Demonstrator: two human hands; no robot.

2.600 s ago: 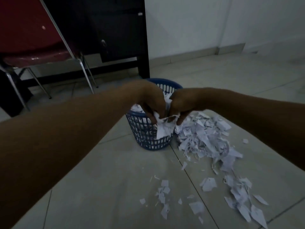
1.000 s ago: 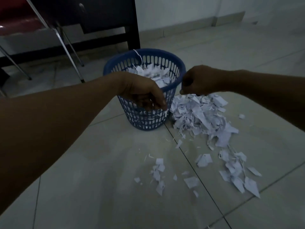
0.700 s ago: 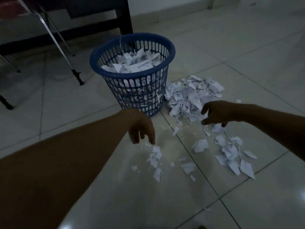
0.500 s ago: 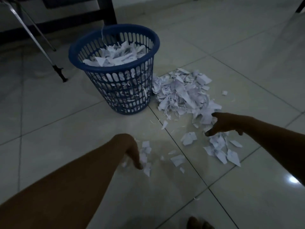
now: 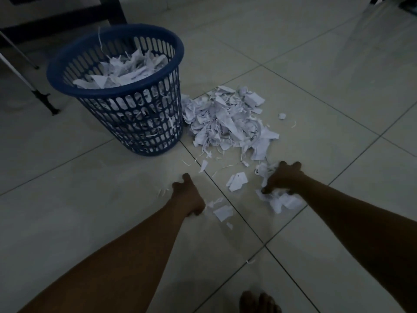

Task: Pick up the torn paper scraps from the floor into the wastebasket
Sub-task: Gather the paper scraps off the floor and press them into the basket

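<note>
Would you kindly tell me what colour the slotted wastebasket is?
The wastebasket is dark blue, shown best in the head view.

The room around me is dim. I'm over a floor [image 5: 293, 53] of large pale glossy tiles, with thin dark grout lines [image 5: 255, 233] crossing at angles. At the far left edge stands a dark furniture leg [image 5: 117, 10] with a low crossbar running left from it. Nearer, a thin metal chair leg [image 5: 22, 75] slants down to a black foot [image 5: 48, 105]. Something dark shows at the top right corner.
</note>
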